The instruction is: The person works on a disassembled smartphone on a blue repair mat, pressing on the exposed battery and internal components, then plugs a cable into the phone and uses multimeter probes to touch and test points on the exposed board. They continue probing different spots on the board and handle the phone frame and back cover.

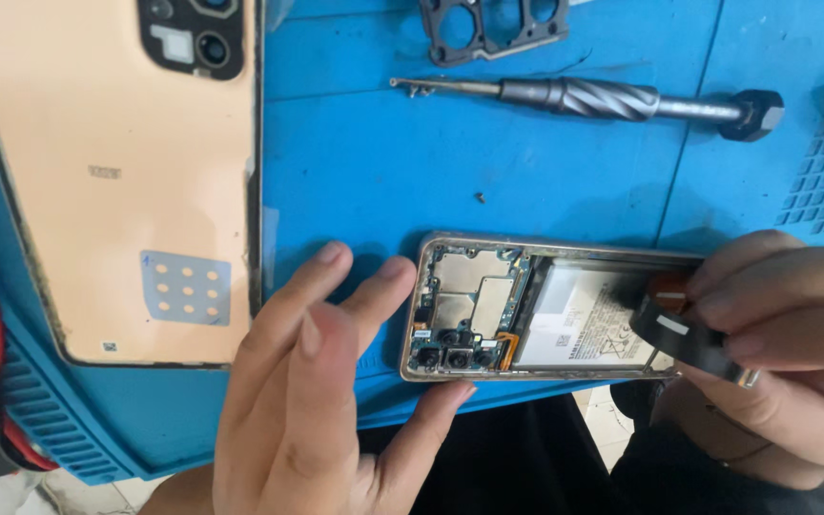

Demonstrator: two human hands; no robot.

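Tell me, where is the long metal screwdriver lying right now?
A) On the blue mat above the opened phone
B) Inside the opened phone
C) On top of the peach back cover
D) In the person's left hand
A: the screwdriver lies flat on the blue mat, apart from both hands, above the opened phone and to the right of the peach back cover.

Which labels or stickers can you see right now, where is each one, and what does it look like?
Battery label: white rectangle with dark print, on the battery inside the opened phone, partly hidden by the right hand.
Dotted sticker: pale blue square with nine peach dots, low on the peach back cover.
Small code mark: tiny dark square near that cover's bottom edge.
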